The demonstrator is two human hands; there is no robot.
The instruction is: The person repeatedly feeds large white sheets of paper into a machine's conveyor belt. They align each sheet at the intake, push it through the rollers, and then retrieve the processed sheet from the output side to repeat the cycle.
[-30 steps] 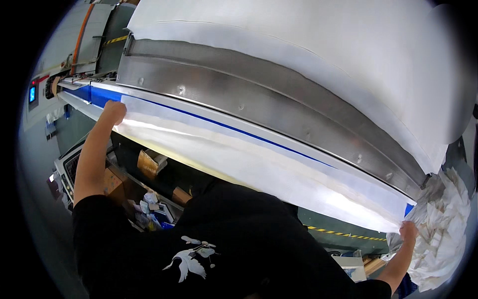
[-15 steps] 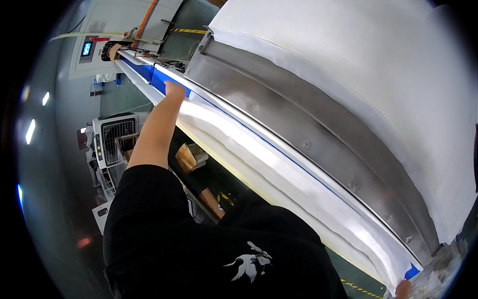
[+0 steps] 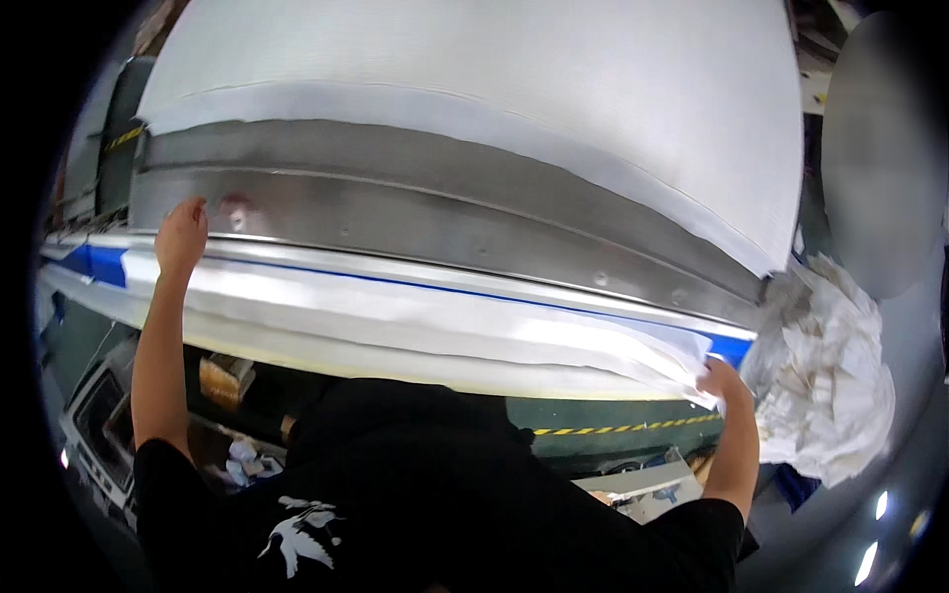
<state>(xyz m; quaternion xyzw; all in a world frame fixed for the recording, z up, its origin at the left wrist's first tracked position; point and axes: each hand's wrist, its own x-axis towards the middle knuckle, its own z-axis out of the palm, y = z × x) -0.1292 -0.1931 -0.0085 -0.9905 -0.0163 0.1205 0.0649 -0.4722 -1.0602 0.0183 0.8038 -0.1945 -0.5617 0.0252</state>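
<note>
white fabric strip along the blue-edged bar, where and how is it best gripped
Probably by its two end edges, pinched from the near side: the white fabric strip is long and limp, rippled along its length, and its right end is bunched in the right hand.

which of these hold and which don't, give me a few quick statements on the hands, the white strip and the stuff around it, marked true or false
1. The right hand grips the right end of the white strip. True.
2. The left hand is beside the right hand. False: it is far to the left, near the strip's other end.
3. The grey metal panel lies beyond the strip, as seen from the person. True.
4. The crumpled white heap is on the person's left. False: it is on the right.
5. The person's shirt is black. True.
</note>
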